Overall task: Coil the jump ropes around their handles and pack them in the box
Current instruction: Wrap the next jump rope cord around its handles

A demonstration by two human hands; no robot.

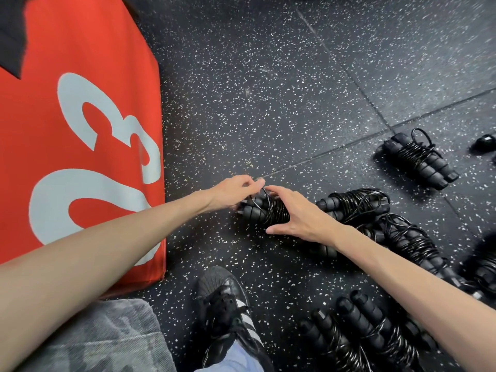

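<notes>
Both our hands clamp one coiled jump rope (264, 210) on the speckled floor (268, 103): our left hand (233, 193) pinches its cord end, our right hand (292, 213) wraps the handles; more coiled ropes (354, 202) lie just right, a red block (80, 130) left

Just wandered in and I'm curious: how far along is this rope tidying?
Several black jump ropes already lie coiled around their foam handles on the speckled rubber floor, such as one far right and another. The left hand and right hand are finishing one bundle. Packing remains: no packing box shows in view.
</notes>
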